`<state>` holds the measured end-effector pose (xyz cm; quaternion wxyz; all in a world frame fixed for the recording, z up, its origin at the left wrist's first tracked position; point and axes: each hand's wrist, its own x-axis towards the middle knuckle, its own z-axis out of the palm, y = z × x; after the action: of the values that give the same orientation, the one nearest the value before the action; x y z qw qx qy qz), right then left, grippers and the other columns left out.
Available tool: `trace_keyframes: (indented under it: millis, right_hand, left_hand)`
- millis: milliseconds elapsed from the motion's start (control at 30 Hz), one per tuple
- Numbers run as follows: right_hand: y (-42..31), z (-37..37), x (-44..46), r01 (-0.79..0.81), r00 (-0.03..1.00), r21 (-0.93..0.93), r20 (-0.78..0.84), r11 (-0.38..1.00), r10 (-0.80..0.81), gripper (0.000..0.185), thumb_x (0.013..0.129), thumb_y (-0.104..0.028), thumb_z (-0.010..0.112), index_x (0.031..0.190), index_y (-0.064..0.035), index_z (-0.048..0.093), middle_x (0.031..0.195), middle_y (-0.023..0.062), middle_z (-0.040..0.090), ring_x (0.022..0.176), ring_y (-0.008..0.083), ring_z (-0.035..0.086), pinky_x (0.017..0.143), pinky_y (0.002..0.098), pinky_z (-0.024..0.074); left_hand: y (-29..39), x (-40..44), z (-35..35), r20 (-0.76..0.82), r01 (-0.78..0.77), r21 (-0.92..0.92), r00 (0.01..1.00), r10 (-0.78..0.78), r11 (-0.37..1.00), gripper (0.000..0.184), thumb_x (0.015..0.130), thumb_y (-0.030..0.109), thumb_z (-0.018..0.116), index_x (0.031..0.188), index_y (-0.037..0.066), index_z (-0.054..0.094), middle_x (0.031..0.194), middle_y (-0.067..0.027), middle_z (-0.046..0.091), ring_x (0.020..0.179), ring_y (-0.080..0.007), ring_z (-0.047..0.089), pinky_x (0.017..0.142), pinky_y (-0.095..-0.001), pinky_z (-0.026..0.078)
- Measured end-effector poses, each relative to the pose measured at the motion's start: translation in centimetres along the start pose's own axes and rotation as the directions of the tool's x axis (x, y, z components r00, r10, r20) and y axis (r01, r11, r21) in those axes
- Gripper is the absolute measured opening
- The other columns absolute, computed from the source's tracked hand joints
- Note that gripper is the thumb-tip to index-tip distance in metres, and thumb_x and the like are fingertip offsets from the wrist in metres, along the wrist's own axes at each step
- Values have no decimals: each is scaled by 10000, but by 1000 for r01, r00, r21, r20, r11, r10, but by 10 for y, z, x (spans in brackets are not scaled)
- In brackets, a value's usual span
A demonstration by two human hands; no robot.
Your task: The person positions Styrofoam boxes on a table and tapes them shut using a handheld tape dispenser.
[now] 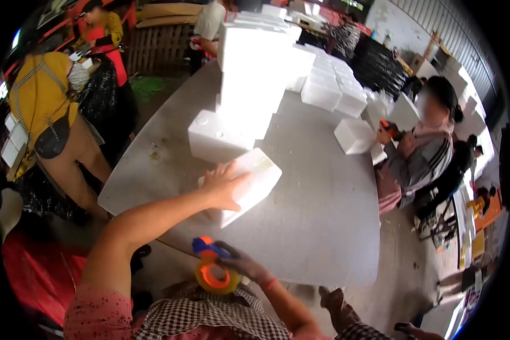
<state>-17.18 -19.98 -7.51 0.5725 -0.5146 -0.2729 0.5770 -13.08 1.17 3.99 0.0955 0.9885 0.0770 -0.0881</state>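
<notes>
My left hand (224,186) reaches across the near part of the table and grips a white foam box (259,178), fingers spread over its top and the thumb along its near side. The box lies at an angle, close to another white foam box (218,136). Low in front of my body, my right hand (243,263), in a dark glove, is closed around a tape dispenser (212,266) with blue and orange parts and a roll of yellowish tape. The dispenser hangs just off the table's near edge, apart from the box.
Tall stacked foam boxes (252,73) stand on the grey table (323,209), with more foam boxes (334,85) farther back. At the right edge a person (419,153) holds an orange tool beside a foam box (354,136). Another person (51,107) bends at the left.
</notes>
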Motion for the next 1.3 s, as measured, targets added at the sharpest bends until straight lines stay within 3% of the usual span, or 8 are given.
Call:
trace_keyframes:
  millis: [167, 400, 533, 700, 833, 1067, 1167, 1300]
  right_hand:
    - [-26, -31, -44, 62, 987, 62, -150, 996, -52, 634, 910, -167, 606, 1450, -23, 308, 1365, 107, 450, 1192, 177, 483, 1021, 293, 391]
    - [-40, -65, -55, 62, 983, 66, -179, 996, -49, 613, 909, -213, 620, 1426, -22, 351, 1300, 88, 501, 1114, 163, 517, 937, 285, 430]
    - [-25, -88, -72, 89, 959, 65, -275, 994, -68, 624, 892, -249, 639, 1421, -51, 372, 1190, 90, 564, 994, 164, 569, 830, 290, 470]
    - [-18, -107, -103, 98, 921, 159, -388, 982, -29, 638, 876, -237, 657, 1427, -84, 373, 1184, 84, 563, 931, 160, 587, 778, 298, 504]
    - [-18, -104, -104, 99, 901, 186, -434, 978, -8, 637, 871, -209, 659, 1425, -74, 374, 1227, 78, 541, 1001, 155, 569, 812, 301, 506]
    - [-16, -77, -79, 173, 852, 150, -519, 973, -71, 633, 900, -172, 625, 1447, -67, 324, 1338, 118, 452, 1083, 174, 555, 912, 312, 474]
    - [-16, -84, -65, 460, 743, 278, -641, 843, -194, 615, 913, -231, 603, 1441, -72, 331, 1335, 108, 464, 1077, 175, 553, 918, 327, 467]
    - [-70, -113, 1, 786, 588, 370, -698, 496, -410, 565, 920, -305, 581, 1397, -72, 389, 1324, 92, 498, 1132, 195, 533, 990, 346, 416]
  left_hand:
    - [44, 57, -32, 52, -69, -500, 993, 109, 863, 985, 592, 312, 741, 1472, 212, 310, 1505, -239, 180, 1360, -372, 258, 1071, -493, 296]
    - [193, 125, 46, 36, -4, -993, 941, 336, 118, 866, 705, 272, 709, 1429, -13, 329, 1370, -227, 450, 1305, -303, 393, 1075, -385, 316]
    - [233, 170, 96, -89, -182, -933, 953, 288, 312, 805, 838, 410, 639, 1390, -88, 331, 1443, -270, 352, 1365, -342, 323, 1117, -378, 262]
    - [53, 199, 2, -300, -635, -114, 755, 583, 764, 1203, 674, 543, 781, 1505, 86, 39, 1532, -288, 37, 1421, -456, -17, 1115, -601, 85]
    - [-83, 165, -75, 110, -329, 425, 944, 313, 844, 1299, 551, 717, 741, 1512, 118, 105, 1539, -277, 41, 1432, -422, 42, 1124, -579, 58]
    - [-133, 161, -48, 163, -296, 337, 953, 254, 894, 1169, 653, 678, 703, 1510, 123, 135, 1547, -251, 45, 1434, -397, 77, 1123, -576, 72]
    - [-192, 192, -17, -301, -207, -63, 937, 179, 976, 839, 837, 518, 618, 1455, 76, 263, 1485, -175, 253, 1368, -337, 254, 1101, -497, 231]
    - [-254, 180, 0, 3, -2, -1000, 924, -382, -14, 675, 861, 525, 599, 1328, 53, 477, 1297, -61, 543, 1205, -223, 482, 1017, -403, 369]
